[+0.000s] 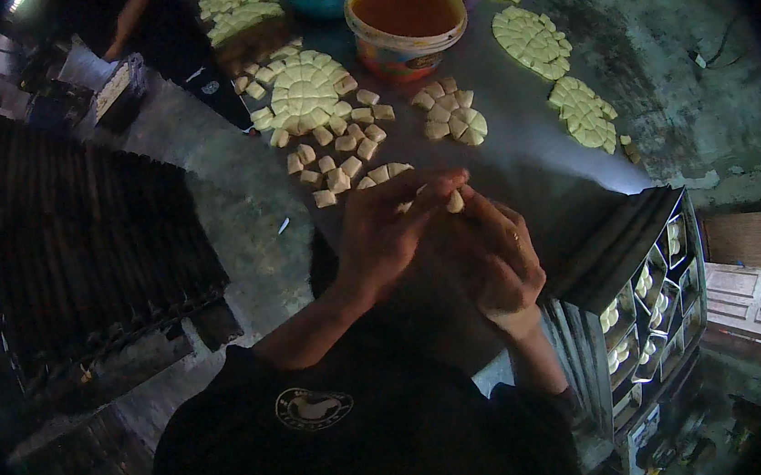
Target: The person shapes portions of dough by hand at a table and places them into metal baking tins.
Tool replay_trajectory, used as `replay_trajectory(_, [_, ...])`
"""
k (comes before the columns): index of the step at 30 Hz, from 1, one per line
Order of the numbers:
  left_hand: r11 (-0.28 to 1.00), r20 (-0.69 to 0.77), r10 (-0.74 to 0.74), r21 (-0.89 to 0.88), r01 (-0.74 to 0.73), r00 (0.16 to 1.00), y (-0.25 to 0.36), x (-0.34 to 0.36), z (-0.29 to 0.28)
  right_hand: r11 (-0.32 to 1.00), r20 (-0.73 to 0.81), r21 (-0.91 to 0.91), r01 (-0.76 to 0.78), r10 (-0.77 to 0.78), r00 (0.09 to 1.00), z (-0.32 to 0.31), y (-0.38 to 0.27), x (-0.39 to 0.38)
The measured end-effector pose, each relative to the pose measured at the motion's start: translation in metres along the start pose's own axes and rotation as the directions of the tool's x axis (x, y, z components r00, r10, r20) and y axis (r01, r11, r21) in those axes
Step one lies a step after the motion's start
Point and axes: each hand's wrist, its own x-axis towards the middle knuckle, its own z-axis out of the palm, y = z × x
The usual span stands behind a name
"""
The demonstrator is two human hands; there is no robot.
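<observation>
In front of my chest, my left hand (383, 230) and my right hand (504, 260) come together with bent fingers. A small pale dough piece (455, 202) shows between their fingertips, and both hands grip it. The fingers cover most of it. Just beyond my left hand lie several loose dough pieces (338, 179), and behind them a round of dough cut into chunks (302, 89). A smaller cut dough cluster (451, 113) sits past my right hand.
A tub (404, 57) of orange-brown filling stands at the far side of the table. More cut dough rounds (531, 42) lie to the right. A rack of metal moulds (622, 315), some holding dough, stands at right. Dark stacked moulds (86, 220) fill the left. Another person's arm (129, 22) shows at the upper left.
</observation>
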Motion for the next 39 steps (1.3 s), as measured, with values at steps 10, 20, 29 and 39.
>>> replay_trajectory(10, [0.984,0.075,-0.065,0.173,0.051,0.995,0.015,-0.008,0.001,0.983,0.130,0.153,-0.103,0.083,0.988,-0.032,-0.011,0.006])
replay_trajectory(20, [0.933,0.353,0.302,0.083,-0.351,0.885,0.001,-0.012,-0.001,0.964,-0.053,0.167,-0.209,0.220,0.974,-0.034,-0.023,0.010])
replay_trajectory(29, [0.927,0.286,-0.331,-0.080,0.367,0.899,0.013,-0.021,0.001,0.978,0.091,0.113,-0.174,0.164,0.982,-0.030,-0.029,-0.007])
replay_trajectory(39, [0.896,0.201,-0.409,-0.096,0.434,0.890,-0.030,-0.058,0.003,0.720,0.055,0.422,-0.551,0.586,0.808,0.003,-0.027,-0.075])
